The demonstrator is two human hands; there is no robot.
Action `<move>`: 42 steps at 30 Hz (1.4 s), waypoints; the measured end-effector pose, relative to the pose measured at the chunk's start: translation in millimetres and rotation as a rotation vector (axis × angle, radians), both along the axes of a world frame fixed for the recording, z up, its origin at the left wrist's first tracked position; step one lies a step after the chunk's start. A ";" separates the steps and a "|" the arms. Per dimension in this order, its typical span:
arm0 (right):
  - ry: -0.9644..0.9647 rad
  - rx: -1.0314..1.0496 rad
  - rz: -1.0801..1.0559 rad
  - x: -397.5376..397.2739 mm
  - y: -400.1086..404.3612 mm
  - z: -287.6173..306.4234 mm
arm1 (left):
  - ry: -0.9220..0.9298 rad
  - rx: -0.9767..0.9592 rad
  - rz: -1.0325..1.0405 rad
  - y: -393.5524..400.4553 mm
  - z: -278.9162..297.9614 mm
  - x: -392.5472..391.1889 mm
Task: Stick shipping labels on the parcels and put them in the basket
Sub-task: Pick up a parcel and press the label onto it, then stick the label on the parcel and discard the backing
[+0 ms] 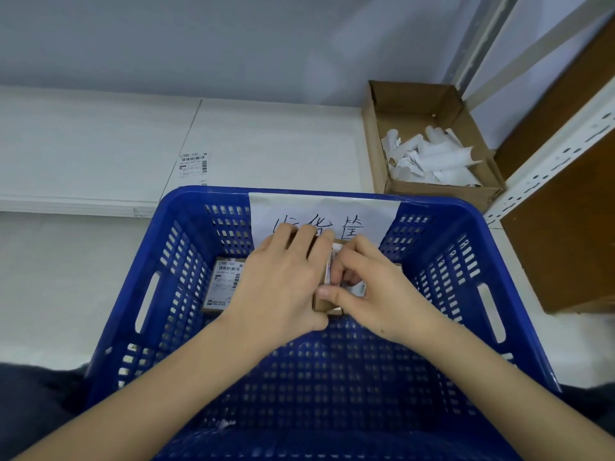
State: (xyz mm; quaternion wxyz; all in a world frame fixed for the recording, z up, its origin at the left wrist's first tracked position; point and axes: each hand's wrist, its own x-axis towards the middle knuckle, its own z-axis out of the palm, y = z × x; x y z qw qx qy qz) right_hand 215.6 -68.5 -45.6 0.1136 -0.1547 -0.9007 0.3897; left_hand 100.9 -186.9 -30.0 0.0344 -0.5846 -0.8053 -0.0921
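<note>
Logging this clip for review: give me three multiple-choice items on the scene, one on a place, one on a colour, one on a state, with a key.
1. Where does the loose shipping label lie?
A. on the white table beyond the basket
B. in the cardboard box
C. on the shelf rack

2. What colour is the basket?
A. green
B. blue
C. grey

3. What is the left hand doing?
A. hanging idle
B. gripping the small parcel
C. lifting the basket

Key: 1 A, it lies flat on the table; 2 B, its slotted walls are blue; 3 B, its fingers curl over the parcel while the right hand works at it.
</note>
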 end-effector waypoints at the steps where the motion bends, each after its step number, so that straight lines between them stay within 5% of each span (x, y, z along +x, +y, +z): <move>1: -0.006 -0.024 0.029 -0.7 2.4 -1.2 | -0.006 -0.002 -0.001 0.1 0.0 -1.0; 23: -0.002 0.332 0.178 -3.7 -12.0 -3.2 | -0.011 -0.011 0.068 4.1 -5.0 -0.6; 28: 0.008 0.334 0.111 -5.1 -12.9 -3.2 | -0.028 0.001 0.072 4.7 -3.6 0.2; 32: -0.025 0.047 0.027 0.1 -2.4 3.3 | -0.043 0.026 0.098 4.6 3.2 -3.1; 42: 0.071 0.276 0.018 -4.4 -12.9 -8.6 | 0.000 0.003 0.099 5.3 -3.8 -3.5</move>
